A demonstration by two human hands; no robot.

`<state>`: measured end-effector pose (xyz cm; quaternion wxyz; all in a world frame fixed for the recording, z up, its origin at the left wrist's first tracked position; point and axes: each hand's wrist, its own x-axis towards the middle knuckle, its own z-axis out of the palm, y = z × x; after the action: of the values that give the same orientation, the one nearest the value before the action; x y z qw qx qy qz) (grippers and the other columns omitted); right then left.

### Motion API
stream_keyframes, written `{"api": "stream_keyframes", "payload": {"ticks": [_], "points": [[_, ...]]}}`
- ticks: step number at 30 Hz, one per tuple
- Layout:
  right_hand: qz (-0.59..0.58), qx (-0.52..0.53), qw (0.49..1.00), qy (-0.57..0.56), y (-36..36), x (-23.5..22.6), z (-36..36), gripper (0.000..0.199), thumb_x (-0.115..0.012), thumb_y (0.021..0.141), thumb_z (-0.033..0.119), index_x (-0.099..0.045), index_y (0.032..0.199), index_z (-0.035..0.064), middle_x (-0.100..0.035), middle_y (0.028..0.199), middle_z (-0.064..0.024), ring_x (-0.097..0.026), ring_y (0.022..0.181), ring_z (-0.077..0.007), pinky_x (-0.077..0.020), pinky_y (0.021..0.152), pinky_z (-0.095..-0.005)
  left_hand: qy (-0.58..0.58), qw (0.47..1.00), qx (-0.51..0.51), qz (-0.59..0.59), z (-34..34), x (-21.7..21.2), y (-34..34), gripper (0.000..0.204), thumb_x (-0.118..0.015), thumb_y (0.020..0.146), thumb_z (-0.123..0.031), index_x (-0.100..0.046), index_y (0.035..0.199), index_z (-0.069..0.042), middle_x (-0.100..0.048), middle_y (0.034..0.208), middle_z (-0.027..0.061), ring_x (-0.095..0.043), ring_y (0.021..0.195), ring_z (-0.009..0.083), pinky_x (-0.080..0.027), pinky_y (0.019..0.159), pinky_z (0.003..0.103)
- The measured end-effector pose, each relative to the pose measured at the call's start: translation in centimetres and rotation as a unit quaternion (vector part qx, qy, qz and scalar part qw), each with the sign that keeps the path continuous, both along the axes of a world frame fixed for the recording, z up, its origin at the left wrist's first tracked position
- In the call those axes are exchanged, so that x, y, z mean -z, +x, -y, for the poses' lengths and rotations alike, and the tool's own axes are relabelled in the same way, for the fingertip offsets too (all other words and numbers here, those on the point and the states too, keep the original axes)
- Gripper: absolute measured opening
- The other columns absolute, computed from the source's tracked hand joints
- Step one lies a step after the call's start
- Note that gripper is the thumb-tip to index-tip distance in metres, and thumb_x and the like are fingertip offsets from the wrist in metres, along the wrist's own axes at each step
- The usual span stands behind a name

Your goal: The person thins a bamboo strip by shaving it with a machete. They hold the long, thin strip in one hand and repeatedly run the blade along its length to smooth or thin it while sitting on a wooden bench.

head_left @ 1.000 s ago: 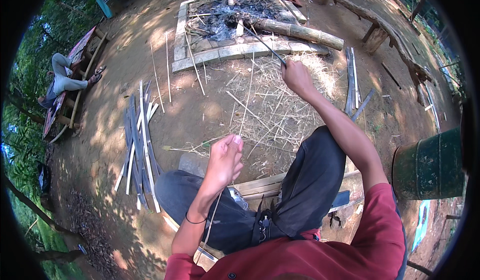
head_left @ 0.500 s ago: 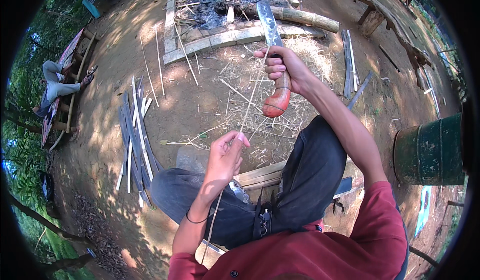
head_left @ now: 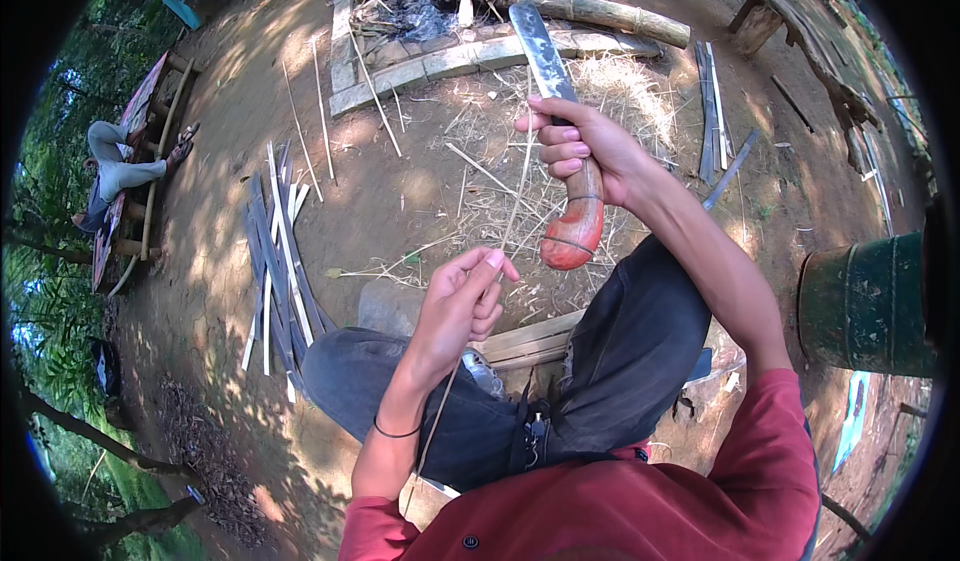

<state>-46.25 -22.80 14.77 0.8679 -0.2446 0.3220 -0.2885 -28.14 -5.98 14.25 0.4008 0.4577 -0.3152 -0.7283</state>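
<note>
My right hand (head_left: 585,151) grips a big knife by its curved reddish wooden handle (head_left: 577,229). Its grey blade (head_left: 541,53) points up and away from me. My left hand (head_left: 462,299) pinches a thin pale bamboo strip (head_left: 517,193) between thumb and fingers. The strip runs up from my lap past the left hand to the blade by my right hand's fingers. Both hands are raised over my knees, in dark trousers.
A bundle of split bamboo slats (head_left: 277,261) lies on the dirt at left. Shavings (head_left: 520,176) litter the ground ahead. A stone-edged ash pit (head_left: 440,1) with a thick bamboo pole (head_left: 600,16) is beyond. A green drum (head_left: 868,306) stands at right. A person (head_left: 118,166) sits on a bench far left.
My right hand has drawn the knife back from the far ground toward me and raised it blade-up. My left hand has risen a little with the strip.
</note>
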Motion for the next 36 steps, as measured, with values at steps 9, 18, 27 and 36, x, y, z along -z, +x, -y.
{"api": "stream_keyframes", "payload": {"ticks": [9, 18, 27, 36], "points": [[-0.003, -0.111, 0.993, 0.041, 1.2, -0.1, -3.8, 0.032, -0.050, 0.100, 0.027, -0.057, 0.101, -0.0045, -0.032, 0.057, 0.0113, -0.030, 0.042, 0.0024, -0.0281, 0.037, -0.0159, -0.032, 0.998, -0.025, -0.057, 0.2, -0.1, -0.9, 0.031, -0.039, 0.105, -0.028, -0.052, 0.095, -0.002, -0.023, 0.053, -0.0074, -0.019, 0.041, 0.0025, -0.015, 0.039, 0.022], [-0.038, -0.066, 0.996, 0.039, 1.1, -0.6, -4.0, 0.035, -0.052, 0.100, 0.027, -0.058, 0.113, -0.0046, -0.032, 0.054, 0.0124, -0.029, 0.039, 0.0034, -0.0265, 0.034, -0.0147, -0.027, 0.996, -0.061, -0.064, 0.2, 0.6, -0.7, 0.029, -0.037, 0.106, -0.027, -0.051, 0.097, -0.002, -0.020, 0.053, -0.0079, -0.018, 0.041, 0.0025, -0.014, 0.039, 0.022], [-0.073, -0.077, 0.994, -0.014, 0.2, 0.8, -3.6, 0.029, -0.056, 0.096, 0.022, -0.059, 0.110, -0.0038, -0.033, 0.057, 0.0115, -0.030, 0.042, 0.0028, -0.0275, 0.036, -0.0153, -0.065, 0.985, -0.102, 0.121, 3.7, 1.7, 2.6, 0.029, -0.038, 0.106, -0.027, -0.054, 0.102, -0.002, -0.022, 0.055, -0.0091, -0.020, 0.045, 0.0025, -0.016, 0.041, 0.022], [-0.147, -0.100, 0.984, -0.017, 1.1, 1.4, -4.7, 0.030, -0.055, 0.095, 0.020, -0.058, 0.113, -0.0041, -0.028, 0.056, 0.0120, -0.026, 0.041, 0.0031, -0.0219, 0.034, -0.0155, -0.067, 0.939, -0.040, 0.335, 9.6, 4.1, 8.0, 0.033, -0.038, 0.105, -0.027, -0.059, 0.104, -0.002, -0.030, 0.057, -0.0074, -0.030, 0.049, 0.0043, -0.026, 0.045, 0.022]]}}
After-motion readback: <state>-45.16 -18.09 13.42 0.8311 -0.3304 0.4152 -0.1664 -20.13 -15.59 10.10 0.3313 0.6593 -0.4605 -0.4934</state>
